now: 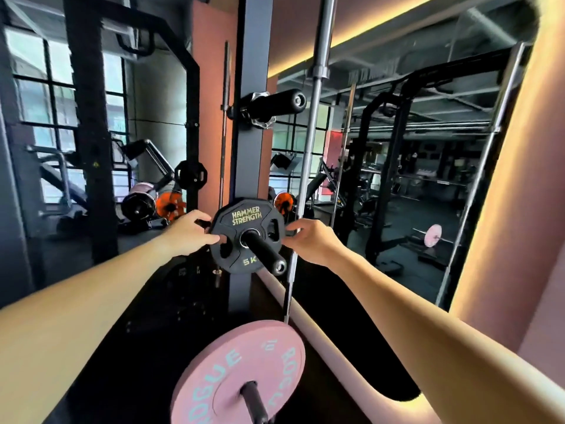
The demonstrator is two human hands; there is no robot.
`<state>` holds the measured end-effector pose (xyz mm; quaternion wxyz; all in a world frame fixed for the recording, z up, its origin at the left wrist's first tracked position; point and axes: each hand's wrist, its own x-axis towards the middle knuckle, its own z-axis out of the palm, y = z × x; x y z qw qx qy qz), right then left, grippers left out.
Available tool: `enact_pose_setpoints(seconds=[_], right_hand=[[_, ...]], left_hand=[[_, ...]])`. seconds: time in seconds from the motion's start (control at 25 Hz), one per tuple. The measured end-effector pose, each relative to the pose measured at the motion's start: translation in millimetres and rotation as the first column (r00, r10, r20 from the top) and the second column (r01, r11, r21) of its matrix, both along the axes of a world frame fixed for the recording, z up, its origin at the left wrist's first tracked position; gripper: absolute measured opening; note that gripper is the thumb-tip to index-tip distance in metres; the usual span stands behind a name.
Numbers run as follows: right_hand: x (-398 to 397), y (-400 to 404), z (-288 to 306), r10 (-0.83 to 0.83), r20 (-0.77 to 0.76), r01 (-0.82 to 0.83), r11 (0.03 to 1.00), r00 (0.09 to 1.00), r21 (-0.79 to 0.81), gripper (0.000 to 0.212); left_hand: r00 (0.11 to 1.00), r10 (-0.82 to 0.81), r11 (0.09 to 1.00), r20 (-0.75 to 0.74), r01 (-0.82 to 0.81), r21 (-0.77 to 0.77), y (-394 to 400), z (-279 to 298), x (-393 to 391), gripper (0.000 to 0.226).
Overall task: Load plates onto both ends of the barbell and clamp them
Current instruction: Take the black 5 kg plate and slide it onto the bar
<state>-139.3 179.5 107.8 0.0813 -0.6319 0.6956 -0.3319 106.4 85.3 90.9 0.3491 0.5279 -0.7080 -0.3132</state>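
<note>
A black 5 kg plate point(244, 218) marked "Hammer Strength" sits on a black storage peg point(265, 250) that sticks out of the dark rack upright point(247, 142). My left hand point(187, 233) grips the plate's left edge, with a finger in a cut-out. My right hand point(308, 240) holds its right edge. Below, a pink Rogue bumper plate point(232, 368) sits on another black peg point(255, 402). Higher on the upright, a peg point(275, 102) carries clear collar clamps point(260, 120) at its base.
A silver barbell point(315, 117) stands upright just right of the rack. A large wall mirror point(397, 179) on the right reflects racks and a loaded pink-plate bar point(432, 235). Machines with orange and black plates point(171, 205) stand behind on the left.
</note>
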Motion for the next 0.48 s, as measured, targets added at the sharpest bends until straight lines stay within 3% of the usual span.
enact_pose_setpoints(seconds=[0.28, 0.48], right_hand=[[-27, -113, 1, 0.076, 0.027, -0.077, 0.996, 0.997, 0.049, 0.038], [-33, -193, -15, 0.13, 0.148, -0.135, 0.991, 0.98, 0.021, 0.073]], left_hand=[[0.997, 0.074, 0.992, -0.01, -0.072, 0.107, -86, -14, -25, 0.076], [0.98, 0.181, 0.977, -0.08, -0.171, 0.125, -113, -34, -50, 0.082]])
